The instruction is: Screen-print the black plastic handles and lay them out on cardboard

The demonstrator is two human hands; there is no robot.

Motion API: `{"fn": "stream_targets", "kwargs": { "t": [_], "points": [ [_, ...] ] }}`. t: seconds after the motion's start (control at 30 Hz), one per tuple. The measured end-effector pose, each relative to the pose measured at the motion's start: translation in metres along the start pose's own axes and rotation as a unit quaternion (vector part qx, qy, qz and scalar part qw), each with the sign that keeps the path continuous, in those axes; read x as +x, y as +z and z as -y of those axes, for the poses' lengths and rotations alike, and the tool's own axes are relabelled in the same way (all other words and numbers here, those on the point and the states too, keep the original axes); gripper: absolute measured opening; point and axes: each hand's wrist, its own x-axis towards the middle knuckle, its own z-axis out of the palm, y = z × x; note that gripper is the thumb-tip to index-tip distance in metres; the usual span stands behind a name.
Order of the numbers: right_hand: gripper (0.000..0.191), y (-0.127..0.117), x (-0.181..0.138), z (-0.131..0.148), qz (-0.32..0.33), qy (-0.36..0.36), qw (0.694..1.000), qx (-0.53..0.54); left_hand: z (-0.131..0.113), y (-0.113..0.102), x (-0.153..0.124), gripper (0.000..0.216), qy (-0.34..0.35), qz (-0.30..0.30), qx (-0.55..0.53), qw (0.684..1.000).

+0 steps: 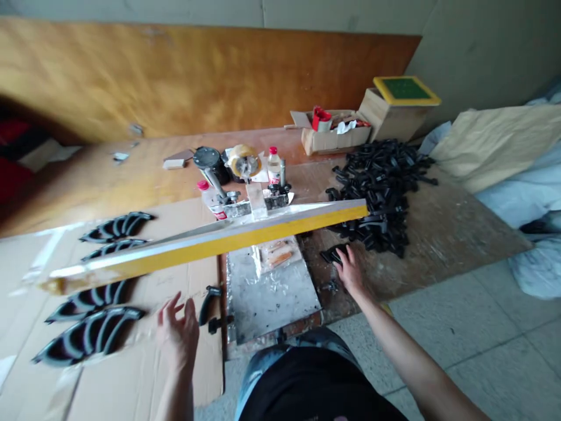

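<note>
- The right hand (348,270) is laid at the near edge of the pile of black pieces (381,187). Its fingers are stretched flat onto a loose black piece (329,255), which lies on the surface (438,234) just in front of the pile. The grip is wide and nothing is closed in it.
- One piece alone is best pinched by its edges, so that its neighbours are not dragged off the pile.
- The yellow frame (210,242) is seen raised and tilted above the grey plate (272,292); the forearm is best held low and clear of it.
- The left hand (177,333) is held open and empty over the cardboard (144,362), near a black handle (207,303) and the rows of curved black pieces (87,336). These rows are better left untouched, since they could be knocked out of line.
</note>
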Motion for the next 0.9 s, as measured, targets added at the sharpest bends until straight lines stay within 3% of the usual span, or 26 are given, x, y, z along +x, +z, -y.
{"fn": "stream_targets", "kwargs": {
  "t": [0.2,0.3,0.37,0.5,0.6,0.7,0.9],
  "points": [
    [0.039,-0.04,0.071,0.028,0.062,-0.032,0.998,0.004,-0.018,0.01,-0.022,0.053,-0.015,-0.011,0.0,1.0],
    [0.033,-0.061,0.08,0.043,0.028,-0.061,0.997,0.031,-0.021,0.007,-0.03,0.052,-0.026,-0.013,-0.021,0.999],
    [0.027,-0.065,0.077,0.066,0.01,-0.131,0.988,0.086,-0.025,0.005,-0.03,0.052,-0.04,-0.012,-0.048,0.998],
    [0.02,-0.044,0.062,0.134,0.033,-0.325,0.928,0.178,-0.046,0.004,-0.013,0.046,-0.043,-0.013,-0.117,0.992],
    [0.02,-0.018,0.053,0.178,0.049,-0.416,0.895,0.155,-0.073,0.0,0.009,0.043,-0.031,0.0,-0.186,0.982],
    [0.02,-0.005,0.048,0.198,0.047,-0.436,0.893,0.095,-0.104,-0.01,0.032,0.038,-0.012,-0.003,-0.271,0.963],
    [0.025,-0.018,0.037,0.206,0.033,-0.42,0.907,0.013,-0.165,-0.036,0.067,0.037,0.009,0.023,-0.4,0.916]
  ]
}}
